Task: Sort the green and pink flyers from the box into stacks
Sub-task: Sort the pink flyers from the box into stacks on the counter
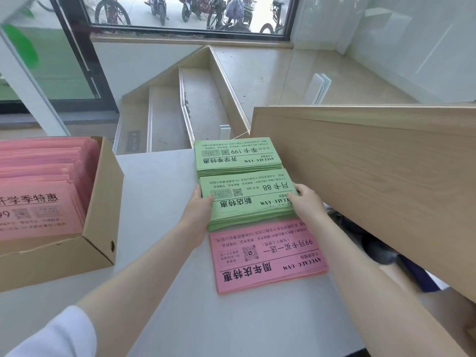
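You have three stacks in a row toward the worktop's (159,292) far edge: two green, one pink (268,258). Your left hand (198,211) and right hand (305,204) clasp the middle green stack (247,199), fingers curled over its sides. The box (100,222) of pink flyers sits at the left edge; a wooden board (373,176) crowds the right.
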The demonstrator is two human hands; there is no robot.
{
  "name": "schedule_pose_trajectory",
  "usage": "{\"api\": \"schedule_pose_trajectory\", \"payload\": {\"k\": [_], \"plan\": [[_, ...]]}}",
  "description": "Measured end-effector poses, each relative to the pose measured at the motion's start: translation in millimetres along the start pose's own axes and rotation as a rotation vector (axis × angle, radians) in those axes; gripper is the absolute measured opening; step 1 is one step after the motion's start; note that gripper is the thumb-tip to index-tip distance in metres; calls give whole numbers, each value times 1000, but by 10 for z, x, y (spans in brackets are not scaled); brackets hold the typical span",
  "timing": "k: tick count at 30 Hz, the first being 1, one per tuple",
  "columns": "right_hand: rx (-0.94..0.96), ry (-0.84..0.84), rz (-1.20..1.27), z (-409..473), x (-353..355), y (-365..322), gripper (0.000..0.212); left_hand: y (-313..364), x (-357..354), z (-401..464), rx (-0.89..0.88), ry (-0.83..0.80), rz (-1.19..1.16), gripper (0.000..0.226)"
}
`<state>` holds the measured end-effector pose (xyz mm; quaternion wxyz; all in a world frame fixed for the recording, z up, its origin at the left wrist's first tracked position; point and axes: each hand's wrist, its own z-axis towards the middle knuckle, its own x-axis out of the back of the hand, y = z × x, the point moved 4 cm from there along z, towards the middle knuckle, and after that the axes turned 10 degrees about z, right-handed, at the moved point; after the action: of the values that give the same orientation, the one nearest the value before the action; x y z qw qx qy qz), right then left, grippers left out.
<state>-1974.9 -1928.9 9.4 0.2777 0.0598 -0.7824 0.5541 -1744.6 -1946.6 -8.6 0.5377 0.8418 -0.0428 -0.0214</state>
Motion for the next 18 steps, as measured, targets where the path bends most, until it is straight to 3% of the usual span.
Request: {"api": "schedule_pose_trajectory", "payload": {"k": [3,6,11,16,18], "plan": [[-8,-21,77,19,26,4,42,84,57,16,-19,18,78,32],[39,14,19,143,28,-125,58,249,146,187,-33,91,118,44],[15,-59,17,576,-130,-461,52,549,245,659,-27,158,85,52],[-99,-109,25,992,-236,-437,34,521,197,951,-14,95,3,24],[-87,-136,90,1068,-279,-418,30,488,167,989,-31,94,35,26]]}}
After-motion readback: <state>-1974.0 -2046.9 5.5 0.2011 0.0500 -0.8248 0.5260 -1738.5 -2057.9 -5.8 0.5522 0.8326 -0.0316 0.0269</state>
